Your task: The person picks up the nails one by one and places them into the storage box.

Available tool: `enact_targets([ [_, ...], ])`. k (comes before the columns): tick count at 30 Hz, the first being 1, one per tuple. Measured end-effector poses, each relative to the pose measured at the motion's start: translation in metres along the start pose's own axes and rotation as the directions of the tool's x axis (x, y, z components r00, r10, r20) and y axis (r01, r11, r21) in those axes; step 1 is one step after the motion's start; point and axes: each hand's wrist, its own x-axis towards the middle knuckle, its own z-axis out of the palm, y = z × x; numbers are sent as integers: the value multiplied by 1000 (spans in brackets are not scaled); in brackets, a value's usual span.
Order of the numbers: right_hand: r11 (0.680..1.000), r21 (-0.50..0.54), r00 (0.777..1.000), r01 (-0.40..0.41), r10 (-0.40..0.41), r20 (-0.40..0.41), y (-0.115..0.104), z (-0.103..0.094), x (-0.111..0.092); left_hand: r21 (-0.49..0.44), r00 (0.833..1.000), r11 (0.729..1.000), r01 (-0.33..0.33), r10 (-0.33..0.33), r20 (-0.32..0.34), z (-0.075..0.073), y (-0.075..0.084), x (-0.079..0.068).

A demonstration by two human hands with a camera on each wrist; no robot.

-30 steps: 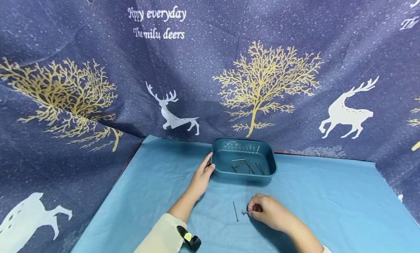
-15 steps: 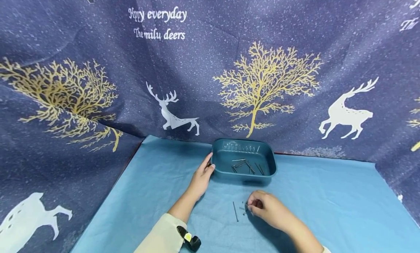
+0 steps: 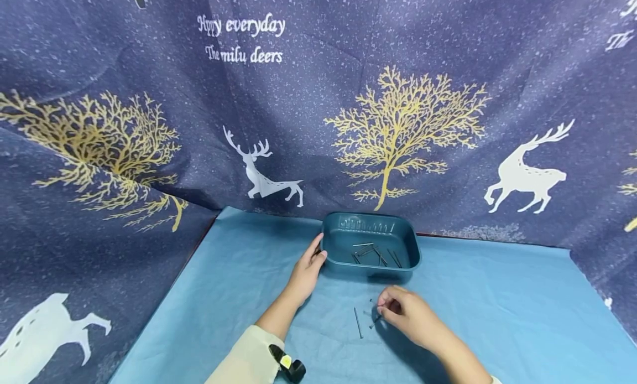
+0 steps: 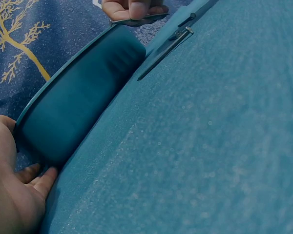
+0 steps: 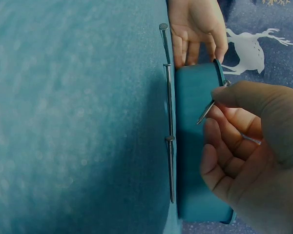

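My left hand [image 3: 304, 274] rests its fingers against the left end of a teal plastic tray [image 3: 365, 270], steadying fingertips at the wall and rim. In the right wrist view my right hand [image 5: 268, 141] pinches a nail [image 5: 205, 112] between thumb and forefinger, just above the cloth in front of the tray. Another shiny sliver shows between its lower fingers. On the cloth lie several loose nails: a long nail [image 3: 358, 323] left of the right hand, and a nail [image 3: 374, 322] close under its fingertips. In the left wrist view the held nail [image 4: 141, 19] overlaps the tray's rim.
Inside the tray are several nails [image 3: 380, 257] lying crisscross. A light blue cloth [image 3: 497, 306] covers the table. Behind the tray hangs a dark blue curtain [image 3: 318, 96] printed with deer and trees. A black strap with a camera [image 3: 293, 368] sits on the left wrist.
My right hand has risen slightly, toward the tray, lifting a nail from the small cluster; the nails beneath its fingertips have shifted apart. The left hand and tray stay in place.
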Motion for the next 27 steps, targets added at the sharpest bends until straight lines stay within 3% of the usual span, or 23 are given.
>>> enact_targets([
  [7,1000,2,999,-29,29,-42,-1,-1,0,3,1000,1000,0,0,-3,0,1,-1],
  [18,999,45,983,-16,24,-183,-3,-8,4,1,1000,1000,-14,14,-5,0,0,0],
  [27,999,41,978,-34,41,-204,-3,-13,4,3,1000,1000,-17,17,-9,1,-2,1],
])
